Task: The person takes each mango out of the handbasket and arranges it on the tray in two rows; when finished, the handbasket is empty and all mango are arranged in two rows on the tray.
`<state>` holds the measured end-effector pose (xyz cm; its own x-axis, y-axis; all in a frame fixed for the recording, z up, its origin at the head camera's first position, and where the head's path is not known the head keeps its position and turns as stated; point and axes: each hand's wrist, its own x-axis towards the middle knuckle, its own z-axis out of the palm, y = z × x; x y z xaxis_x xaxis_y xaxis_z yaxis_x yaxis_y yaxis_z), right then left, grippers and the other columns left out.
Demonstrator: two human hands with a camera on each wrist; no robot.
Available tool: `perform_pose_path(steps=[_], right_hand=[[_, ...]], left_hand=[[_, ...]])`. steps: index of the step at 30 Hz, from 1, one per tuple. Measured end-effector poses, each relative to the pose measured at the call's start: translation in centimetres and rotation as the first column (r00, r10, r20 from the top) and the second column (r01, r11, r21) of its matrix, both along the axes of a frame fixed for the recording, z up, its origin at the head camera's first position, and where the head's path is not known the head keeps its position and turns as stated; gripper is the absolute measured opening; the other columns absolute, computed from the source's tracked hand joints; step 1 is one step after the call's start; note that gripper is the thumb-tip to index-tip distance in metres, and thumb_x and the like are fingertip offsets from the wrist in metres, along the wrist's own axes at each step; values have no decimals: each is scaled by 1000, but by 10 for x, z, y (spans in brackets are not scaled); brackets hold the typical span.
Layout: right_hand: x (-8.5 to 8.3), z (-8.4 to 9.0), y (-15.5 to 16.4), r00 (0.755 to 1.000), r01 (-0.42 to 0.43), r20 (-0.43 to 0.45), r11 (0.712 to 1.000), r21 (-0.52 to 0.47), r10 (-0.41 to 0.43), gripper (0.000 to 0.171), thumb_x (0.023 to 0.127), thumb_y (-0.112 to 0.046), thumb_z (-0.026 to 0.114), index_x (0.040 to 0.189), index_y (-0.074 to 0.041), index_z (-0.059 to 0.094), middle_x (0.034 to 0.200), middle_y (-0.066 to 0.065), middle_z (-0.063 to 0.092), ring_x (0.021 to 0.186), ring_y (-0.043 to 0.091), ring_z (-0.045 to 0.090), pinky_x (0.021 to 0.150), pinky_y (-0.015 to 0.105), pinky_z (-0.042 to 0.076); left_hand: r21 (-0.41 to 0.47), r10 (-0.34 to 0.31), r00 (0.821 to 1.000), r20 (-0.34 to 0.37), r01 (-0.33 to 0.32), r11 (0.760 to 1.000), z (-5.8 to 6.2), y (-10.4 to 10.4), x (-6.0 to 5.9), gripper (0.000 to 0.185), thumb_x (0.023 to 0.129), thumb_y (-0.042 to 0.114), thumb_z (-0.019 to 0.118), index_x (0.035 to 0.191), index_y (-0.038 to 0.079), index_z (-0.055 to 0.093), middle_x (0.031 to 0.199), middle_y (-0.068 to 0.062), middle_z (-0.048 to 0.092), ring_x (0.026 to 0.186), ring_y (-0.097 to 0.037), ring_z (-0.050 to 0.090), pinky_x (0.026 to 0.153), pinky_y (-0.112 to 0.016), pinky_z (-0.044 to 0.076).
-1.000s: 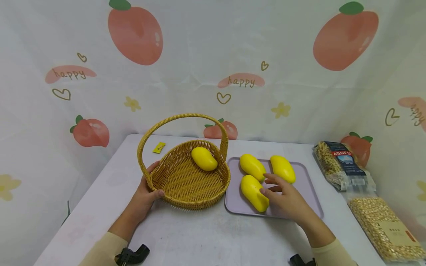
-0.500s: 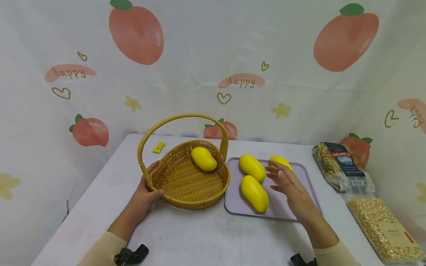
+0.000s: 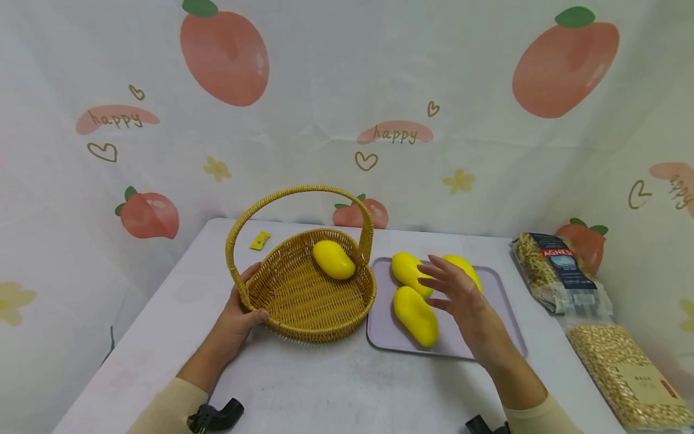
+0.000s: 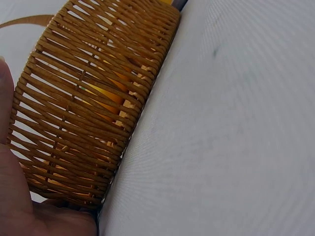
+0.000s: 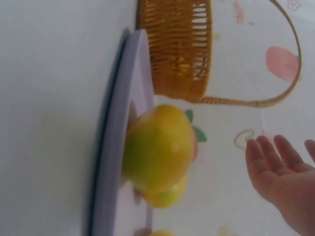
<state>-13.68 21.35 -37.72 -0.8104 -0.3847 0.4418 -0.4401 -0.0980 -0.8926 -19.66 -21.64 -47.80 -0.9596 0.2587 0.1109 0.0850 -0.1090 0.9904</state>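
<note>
Hovering with fingers spread and holding nothing, the right hand (image 3: 461, 295) hung above the lilac tray (image 3: 504, 313), partly hiding the far right mango (image 3: 467, 268). Two more mangoes lay just beside its fingertips: the far left mango (image 3: 408, 270) and the near mango (image 3: 415, 307), both with long axes running from far-left to near-right. The left hand (image 3: 238, 316) gripped the rim of the wicker basket (image 3: 303, 301), thumb hooked over the edge. A fourth mango (image 3: 333, 259) lay inside the basket beneath its handle. Two grain packets (image 3: 558, 268) sat well apart, at the table's right.
</note>
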Motion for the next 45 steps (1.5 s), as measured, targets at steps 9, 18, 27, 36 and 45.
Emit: perform_pose_path(steps=[9,18,27,36,45], right_hand=[[-6,10,-22,994,-109,25,992,-60,110,65,102,-46,12,151,-4,20,146,25,31,129,45,33,97,56,34],[-14,19,-54,979,-188,63,977,-103,195,64,102,-46,10,152,-7,19,147,25,27,130,50,26,96,67,27],[-38,8,-79,964,-177,170,971,-160,204,66,100,-54,13,151,-15,26,145,19,34,129,43,34,97,66,28],[-68,-5,-106,953,-108,266,981,-160,148,58,102,-51,19,150,-20,31,145,15,37,130,42,33,100,62,29],[-96,-13,-132,960,29,278,1000,-6,-27,55,97,-60,31,145,-33,36,140,2,43,130,30,36,102,56,30]], left_hand=[[-16,1,1000,1,-1,1000,1,1,0,88,88,-6,63,152,33,17,155,-2,17,138,-31,22,102,-22,32],[-11,-7,1000,11,7,1000,15,4,7,90,87,-5,65,154,25,13,156,-9,12,138,-37,18,103,-25,32],[-10,-9,1000,15,10,1000,19,5,8,88,88,-8,62,154,26,13,156,-10,13,138,-37,18,104,-26,31],[-2,-6,1000,14,6,1000,4,1,1,89,88,-8,62,153,31,15,156,-5,15,138,-34,22,102,-24,33],[5,-10,1000,6,10,1000,1,-1,-1,90,88,-10,61,153,31,15,155,-7,16,136,-36,24,101,-24,34]])
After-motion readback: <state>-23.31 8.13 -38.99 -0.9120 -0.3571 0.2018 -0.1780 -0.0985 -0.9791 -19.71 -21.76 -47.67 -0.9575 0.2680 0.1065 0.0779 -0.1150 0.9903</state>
